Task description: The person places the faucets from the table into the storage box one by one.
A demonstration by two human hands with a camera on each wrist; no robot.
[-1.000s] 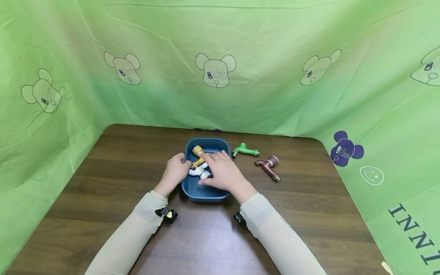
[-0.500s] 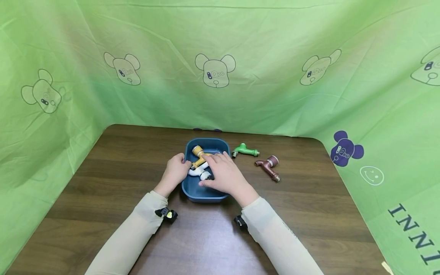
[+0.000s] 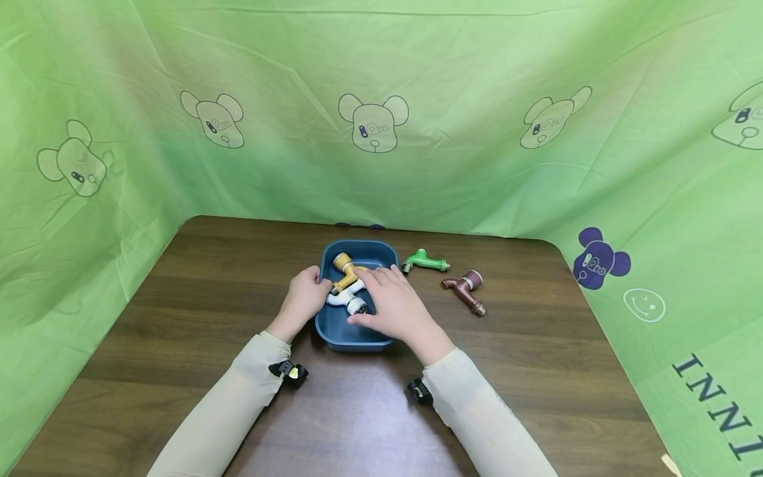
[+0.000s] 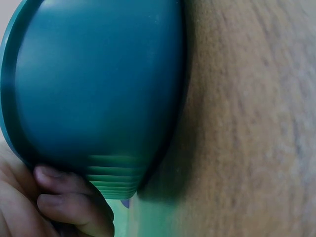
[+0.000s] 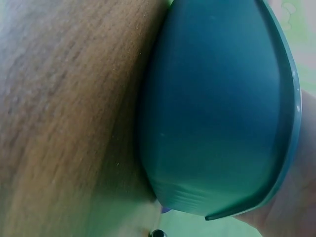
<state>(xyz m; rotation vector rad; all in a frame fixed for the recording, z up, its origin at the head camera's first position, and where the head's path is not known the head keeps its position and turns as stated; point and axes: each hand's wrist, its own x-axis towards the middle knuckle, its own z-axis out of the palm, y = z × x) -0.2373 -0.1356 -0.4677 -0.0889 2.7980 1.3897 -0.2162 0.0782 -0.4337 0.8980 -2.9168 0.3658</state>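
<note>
A blue plastic basin (image 3: 357, 342) stands on the table, with a yellow faucet (image 3: 347, 267) and a white faucet (image 3: 346, 298) lying inside it. My left hand (image 3: 302, 297) grips the basin's left rim; in the left wrist view its curled fingers (image 4: 74, 207) show against the outer wall. Over the basin's right half is my right hand (image 3: 393, 305), its fingers extended toward the far right rim and its thumb apart beside the white faucet's knob. The right end of the white faucet is hidden under this hand.
To the basin's right lie a green faucet (image 3: 426, 260) and, nearer, a dark red faucet (image 3: 467, 291). Around the wooden table (image 3: 536, 371) hangs a green cloth (image 3: 286, 165) with bear-head prints. Each sleeve carries a black wrist camera.
My right hand has drawn slightly right and back toward me, uncovering more of the white faucet's knob. The left hand and the basin have stayed in place.
</note>
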